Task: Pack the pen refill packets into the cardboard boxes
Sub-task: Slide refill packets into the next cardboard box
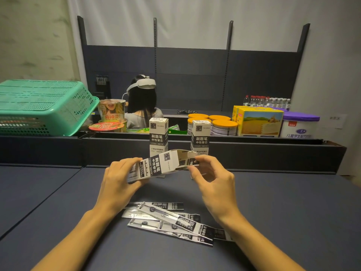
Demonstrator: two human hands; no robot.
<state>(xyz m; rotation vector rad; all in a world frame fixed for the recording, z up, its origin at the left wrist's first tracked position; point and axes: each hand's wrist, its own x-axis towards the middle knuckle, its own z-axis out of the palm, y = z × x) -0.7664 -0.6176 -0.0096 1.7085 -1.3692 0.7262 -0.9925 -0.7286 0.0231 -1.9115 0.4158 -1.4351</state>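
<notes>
**Item: refill carton being opened, packets waiting**

Refill packets (172, 222), loose overlapping pile on the table (283, 212), nearest the wearer; none boxed yet. Above them, one cardboard box (156, 167), held sideways in the air. Left hand (119, 178): grip wrapped round its closed end. Right hand (213, 177): fingertips pinching the end flap (192, 154). Two more boxes (158, 133) stand upright behind.

Step, by judgement: opening the carton. Next calls for clearing the flaps and taking up a packet.
</notes>
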